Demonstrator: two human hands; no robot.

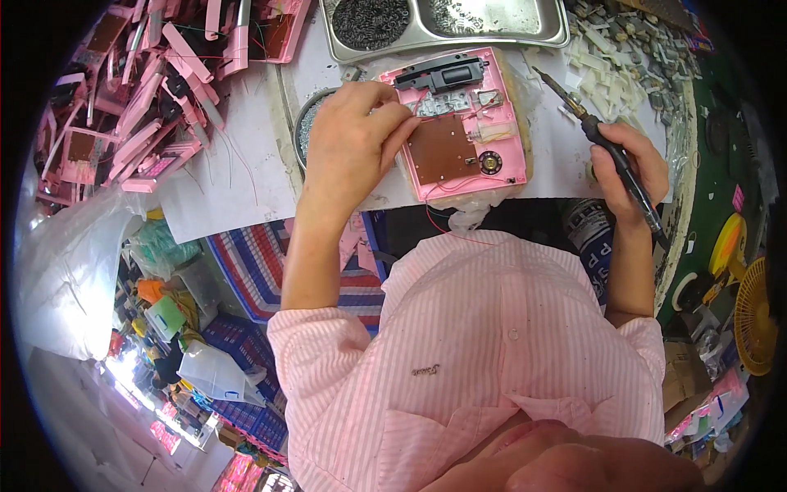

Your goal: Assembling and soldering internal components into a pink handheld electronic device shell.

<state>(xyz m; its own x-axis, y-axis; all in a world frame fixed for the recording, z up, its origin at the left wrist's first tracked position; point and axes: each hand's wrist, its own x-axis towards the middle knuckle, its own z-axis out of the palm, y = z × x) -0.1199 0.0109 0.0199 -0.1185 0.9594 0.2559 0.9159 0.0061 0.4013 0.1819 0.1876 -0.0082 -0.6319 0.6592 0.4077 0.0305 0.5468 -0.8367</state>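
**Hot iron held off the open pink case**

Here the pink case [459,123] lay open, inside up, near the front edge of the bench [246,148], resting on a pale pad. A brown circuit board [443,149] filled its middle, a small round speaker [490,162] sat at its near right corner, and a black bar [438,72] ran along its far side. Thin red wires [447,215] trailed from the case over the bench edge toward the person's shirt.

The left hand [348,148] lay on the left part of the case, fingertips pinched together near the metal contacts beside the board; whether they gripped a wire or a part could not be told. The right hand [627,172] was clamped round a soldering iron [602,143], held well to the right of the case, tip pointing away toward the far side.

The likely trouble was heat: the fingers sat so near the contacts that the iron's tip, brought in carelessly, could burn them or scar the plastic. The hanging wires could snag on the shirt and tear loose. A round tin of small metal bits [305,123] just behind the left hand could be knocked. Beyond, a steel tray [459,33] stood at the far edge, and a heap of pink case parts [156,90] filled the left corner.
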